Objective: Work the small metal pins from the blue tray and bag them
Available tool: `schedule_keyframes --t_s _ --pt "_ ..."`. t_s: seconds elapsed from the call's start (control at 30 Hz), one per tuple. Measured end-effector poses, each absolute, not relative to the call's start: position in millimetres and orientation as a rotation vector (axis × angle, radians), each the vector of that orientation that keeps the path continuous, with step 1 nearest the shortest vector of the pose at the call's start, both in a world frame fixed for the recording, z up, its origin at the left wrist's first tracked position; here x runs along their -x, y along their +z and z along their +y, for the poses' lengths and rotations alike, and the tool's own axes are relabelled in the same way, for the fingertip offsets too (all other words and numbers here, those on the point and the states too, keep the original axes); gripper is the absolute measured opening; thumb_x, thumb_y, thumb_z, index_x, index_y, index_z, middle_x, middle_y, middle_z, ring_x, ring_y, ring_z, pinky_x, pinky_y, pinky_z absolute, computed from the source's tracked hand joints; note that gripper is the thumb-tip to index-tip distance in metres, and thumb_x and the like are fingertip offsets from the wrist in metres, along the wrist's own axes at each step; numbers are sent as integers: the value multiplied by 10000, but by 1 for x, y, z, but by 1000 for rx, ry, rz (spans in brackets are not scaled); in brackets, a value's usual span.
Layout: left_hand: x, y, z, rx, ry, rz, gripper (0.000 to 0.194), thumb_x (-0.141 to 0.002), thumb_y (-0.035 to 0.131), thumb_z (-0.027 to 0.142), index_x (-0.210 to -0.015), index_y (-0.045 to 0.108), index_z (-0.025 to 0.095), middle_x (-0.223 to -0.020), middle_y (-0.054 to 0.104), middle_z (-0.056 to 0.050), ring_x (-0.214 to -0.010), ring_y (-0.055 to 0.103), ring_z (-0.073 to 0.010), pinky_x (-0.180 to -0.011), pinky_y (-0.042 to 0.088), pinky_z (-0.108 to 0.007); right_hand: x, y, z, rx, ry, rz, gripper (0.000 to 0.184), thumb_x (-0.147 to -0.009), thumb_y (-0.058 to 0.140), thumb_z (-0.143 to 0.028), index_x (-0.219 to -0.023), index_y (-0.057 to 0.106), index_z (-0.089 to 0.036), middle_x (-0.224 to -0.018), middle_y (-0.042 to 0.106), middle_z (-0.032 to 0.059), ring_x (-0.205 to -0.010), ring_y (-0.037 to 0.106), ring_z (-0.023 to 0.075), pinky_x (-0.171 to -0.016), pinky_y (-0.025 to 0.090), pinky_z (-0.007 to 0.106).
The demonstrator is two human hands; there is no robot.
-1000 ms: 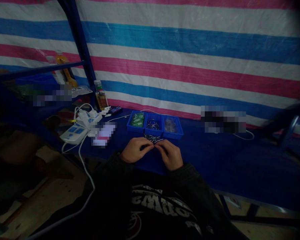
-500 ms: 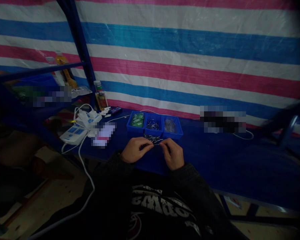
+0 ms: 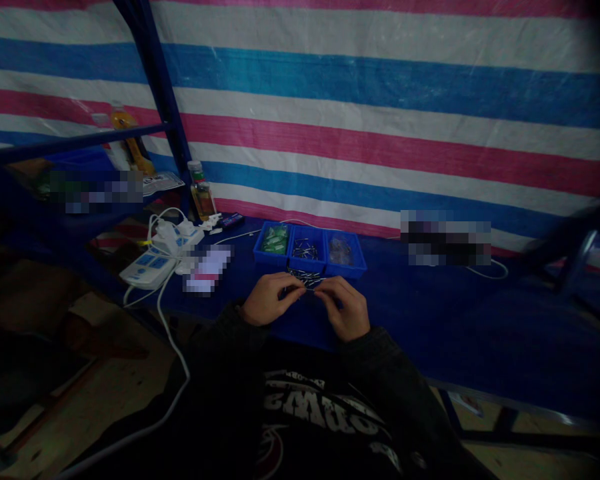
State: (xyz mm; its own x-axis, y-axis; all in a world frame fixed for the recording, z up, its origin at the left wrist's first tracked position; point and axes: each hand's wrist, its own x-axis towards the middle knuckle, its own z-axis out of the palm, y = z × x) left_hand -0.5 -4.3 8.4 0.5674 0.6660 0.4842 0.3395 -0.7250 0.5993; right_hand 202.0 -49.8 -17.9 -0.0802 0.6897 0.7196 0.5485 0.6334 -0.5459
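Note:
My left hand (image 3: 273, 299) and my right hand (image 3: 345, 308) face each other over the near part of the table. Both are closed in a pinch, with a thin metal rod (image 3: 310, 290) spanning the small gap between the fingertips. The rod is too small to make out further. Just beyond the fingers lies a pile of short dark and shiny metal rods (image 3: 307, 275). Behind that stand three joined blue trays: the left tray (image 3: 271, 259) has green pieces, the middle tray (image 3: 306, 265) similar metal rods, the right tray (image 3: 347, 272) clear plastic pieces.
To the left are a blurred-out phone (image 3: 209, 270), a white power strip (image 3: 150, 268) with cables, and a bottle (image 3: 203, 193) by the blue frame post (image 3: 177, 133). A pixelated dark object (image 3: 445, 240) lies at the right rear. A striped sheet (image 3: 330, 133) hangs behind the blue table (image 3: 430, 320).
My right hand drew away to the right from my left fingertips, showing the thin rod between them, then came slightly back left. My left hand has stayed nearly still.

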Motion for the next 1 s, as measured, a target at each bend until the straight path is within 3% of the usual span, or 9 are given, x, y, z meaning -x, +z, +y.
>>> schedule_keyframes --t_s 1.0 --pt "0 8 -6 -2398 937 692 157 -951 585 224 -902 714 148 -833 691 -52 -709 581 -133 -638 439 -231 -200 -19 -49 989 221 -1812 117 -970 596 -217 -898 688 -220 -858 712 35 -802 682 180 -772 545 305"
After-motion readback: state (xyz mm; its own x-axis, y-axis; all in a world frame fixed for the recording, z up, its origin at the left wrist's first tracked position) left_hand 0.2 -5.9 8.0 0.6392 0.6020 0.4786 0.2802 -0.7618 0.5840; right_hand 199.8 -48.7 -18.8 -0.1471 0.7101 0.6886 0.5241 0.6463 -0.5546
